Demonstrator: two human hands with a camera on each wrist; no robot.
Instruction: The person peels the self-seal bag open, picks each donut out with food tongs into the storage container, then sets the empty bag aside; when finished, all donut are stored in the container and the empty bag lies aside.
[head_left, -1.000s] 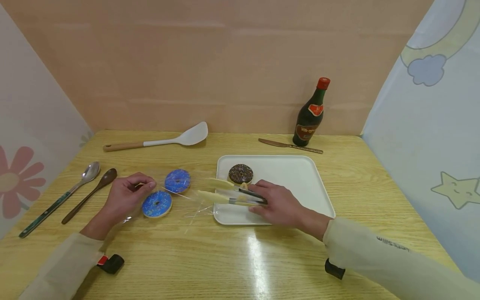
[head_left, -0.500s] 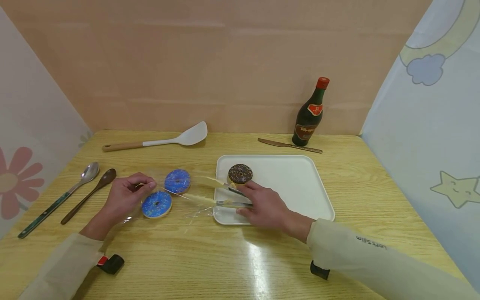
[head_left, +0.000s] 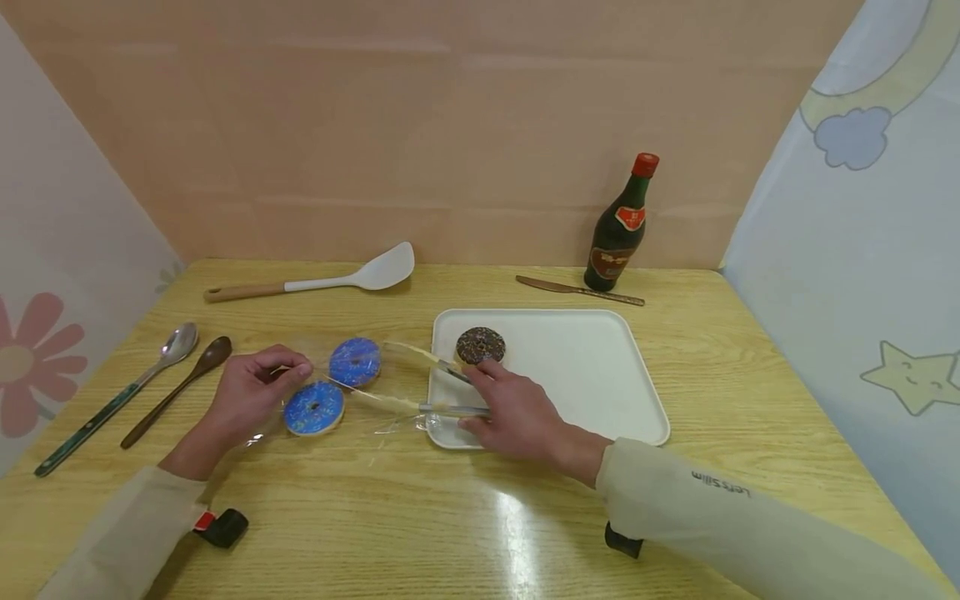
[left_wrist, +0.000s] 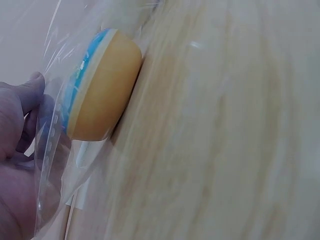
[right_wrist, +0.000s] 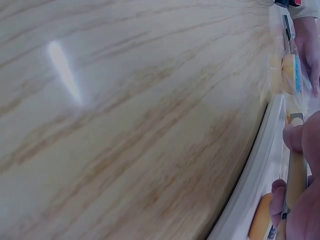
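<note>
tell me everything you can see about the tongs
The tongs have thin cream-yellow ends joined to shiny, metal-looking arms. Gripped by the right hand, they stand spread open, reaching over the edge of the white tray toward the purple-blue doughnut. Clear plastic overlaps their ends; whether the tips touch the doughnut is unclear.

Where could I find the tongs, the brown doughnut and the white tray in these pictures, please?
Tongs (head_left: 450, 409), head view: metal part of the nearer arm.
Brown doughnut (head_left: 491, 342), head view: sprinkled topping beside the hole.
White tray (head_left: 588, 375), head view: bare flat base.
</note>
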